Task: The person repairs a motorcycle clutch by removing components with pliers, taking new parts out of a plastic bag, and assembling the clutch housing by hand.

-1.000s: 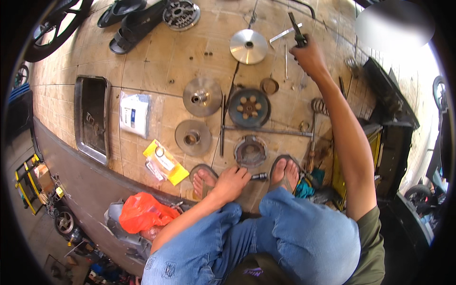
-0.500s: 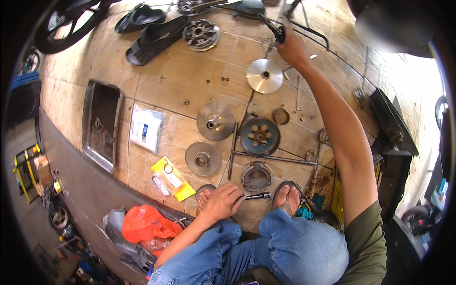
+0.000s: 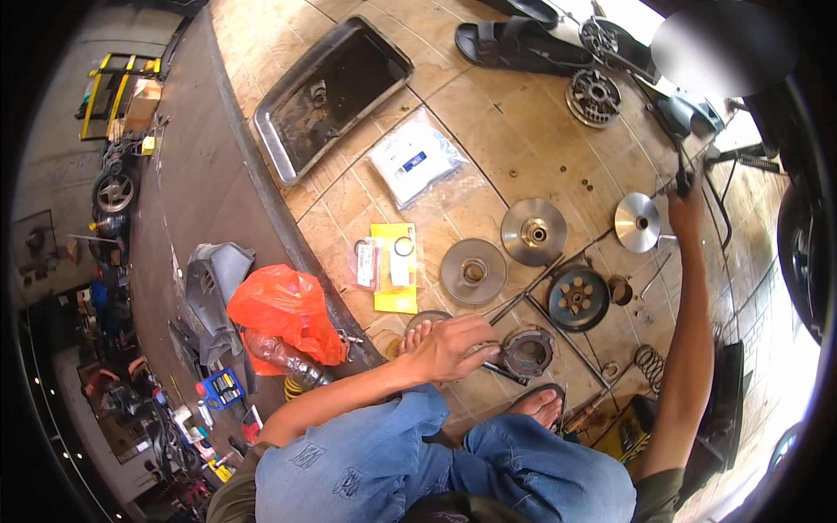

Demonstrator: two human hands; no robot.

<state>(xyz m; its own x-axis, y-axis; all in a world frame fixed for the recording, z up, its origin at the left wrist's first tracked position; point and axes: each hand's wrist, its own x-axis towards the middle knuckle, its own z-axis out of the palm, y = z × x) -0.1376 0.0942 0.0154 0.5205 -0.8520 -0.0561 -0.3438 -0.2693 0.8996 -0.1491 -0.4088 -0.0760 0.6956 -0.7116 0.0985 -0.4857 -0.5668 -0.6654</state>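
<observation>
My left hand (image 3: 455, 350) is closed round a slim dark rod-shaped tool (image 3: 508, 373), above my left foot. Its end points toward a round clutch shoe assembly (image 3: 528, 350) on the tiles. Far off to the right, my stretched-out right hand (image 3: 686, 205) grips a black-handled tool (image 3: 683, 174); its far end is hard to make out. Just left of that hand lies a shiny pulley disc (image 3: 637, 223). Two more metal pulley discs, one with a raised hub (image 3: 534, 231) and one nearer (image 3: 472, 272), lie by a dark clutch bell (image 3: 578, 298).
A black-bottomed metal tray (image 3: 283, 161), a clear plastic packet (image 3: 417, 161) and a yellow packet (image 3: 397, 296) lie left. Black sandals (image 3: 523, 48) and a ribbed metal part (image 3: 593, 98) are at the back. An orange bag (image 3: 283, 305) sits past the floor edge; a coil spring (image 3: 649, 360) lies right.
The view has swung left, so the floor parts appear farther right. My right hand has come nearer the shiny disc, still holding its tool. My left hand keeps its rod-shaped tool, now tilted downward.
</observation>
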